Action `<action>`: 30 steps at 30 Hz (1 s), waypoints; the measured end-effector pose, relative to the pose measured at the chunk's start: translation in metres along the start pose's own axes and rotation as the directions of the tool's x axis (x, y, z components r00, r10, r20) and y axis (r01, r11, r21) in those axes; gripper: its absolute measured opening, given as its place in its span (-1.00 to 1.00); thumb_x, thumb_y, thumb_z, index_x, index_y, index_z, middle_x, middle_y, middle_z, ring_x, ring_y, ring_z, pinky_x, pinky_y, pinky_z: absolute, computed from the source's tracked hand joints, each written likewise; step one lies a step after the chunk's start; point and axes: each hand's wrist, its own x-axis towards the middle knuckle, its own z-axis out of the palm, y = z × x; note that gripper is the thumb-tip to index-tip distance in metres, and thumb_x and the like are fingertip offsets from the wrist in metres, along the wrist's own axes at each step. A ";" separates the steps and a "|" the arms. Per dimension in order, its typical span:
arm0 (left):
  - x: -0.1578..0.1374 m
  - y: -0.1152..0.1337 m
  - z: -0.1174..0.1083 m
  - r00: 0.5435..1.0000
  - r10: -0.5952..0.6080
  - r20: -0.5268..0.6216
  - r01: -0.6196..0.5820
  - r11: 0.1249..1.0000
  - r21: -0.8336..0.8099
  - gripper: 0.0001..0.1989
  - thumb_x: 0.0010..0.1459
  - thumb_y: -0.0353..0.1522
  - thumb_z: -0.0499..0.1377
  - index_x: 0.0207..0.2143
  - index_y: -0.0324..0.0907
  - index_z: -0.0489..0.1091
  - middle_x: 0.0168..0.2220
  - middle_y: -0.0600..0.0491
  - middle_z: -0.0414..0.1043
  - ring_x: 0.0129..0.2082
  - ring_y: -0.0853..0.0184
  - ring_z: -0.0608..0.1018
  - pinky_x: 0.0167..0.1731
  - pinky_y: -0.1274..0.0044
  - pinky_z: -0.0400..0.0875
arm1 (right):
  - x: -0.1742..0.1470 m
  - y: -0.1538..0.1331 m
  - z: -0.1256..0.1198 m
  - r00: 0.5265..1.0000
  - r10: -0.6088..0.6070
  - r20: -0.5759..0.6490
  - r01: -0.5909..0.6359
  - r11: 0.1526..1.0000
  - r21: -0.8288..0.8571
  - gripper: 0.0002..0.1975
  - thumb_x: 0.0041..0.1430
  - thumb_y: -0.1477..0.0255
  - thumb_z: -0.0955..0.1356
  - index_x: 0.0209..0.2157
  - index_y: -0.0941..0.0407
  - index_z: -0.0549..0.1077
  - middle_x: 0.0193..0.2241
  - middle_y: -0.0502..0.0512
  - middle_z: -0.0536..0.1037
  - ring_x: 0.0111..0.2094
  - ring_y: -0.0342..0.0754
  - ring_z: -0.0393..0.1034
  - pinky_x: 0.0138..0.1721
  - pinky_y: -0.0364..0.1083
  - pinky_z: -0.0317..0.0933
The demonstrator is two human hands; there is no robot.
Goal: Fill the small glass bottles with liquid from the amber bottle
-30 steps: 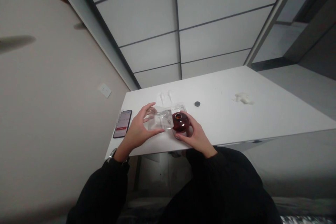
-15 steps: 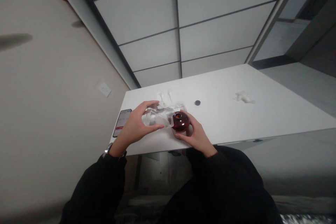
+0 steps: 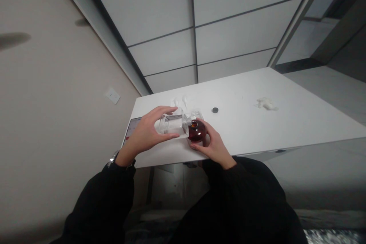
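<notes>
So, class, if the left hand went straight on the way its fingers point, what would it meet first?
The left hand would likely bring its clear bottle against the round red vessel in the right hand, though depth is unclear.

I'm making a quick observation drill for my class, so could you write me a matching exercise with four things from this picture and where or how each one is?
Things
1. Clear bottle
2. Round red vessel
3. Small dark disc
4. Phone

Places and states
A. Lying near the left end of the white table
B. Gripped by the right hand
C. Held tipped sideways in the left hand
D. On the tabletop, beyond the right hand, touched by neither hand

Right pairs: 1-C, 2-B, 3-D, 4-A
</notes>
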 end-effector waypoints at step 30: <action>0.011 0.004 -0.014 0.992 0.087 0.096 -0.094 0.993 0.071 -0.35 0.18 0.01 0.39 0.23 -0.07 0.48 0.19 -0.09 0.57 0.22 0.09 0.58 0.29 0.23 0.46 | 0.000 -0.002 0.001 1.000 0.010 0.007 -0.010 1.000 0.010 -0.13 0.11 0.19 0.59 0.39 0.01 0.29 0.34 0.29 0.44 0.39 0.28 0.32 0.43 0.34 0.17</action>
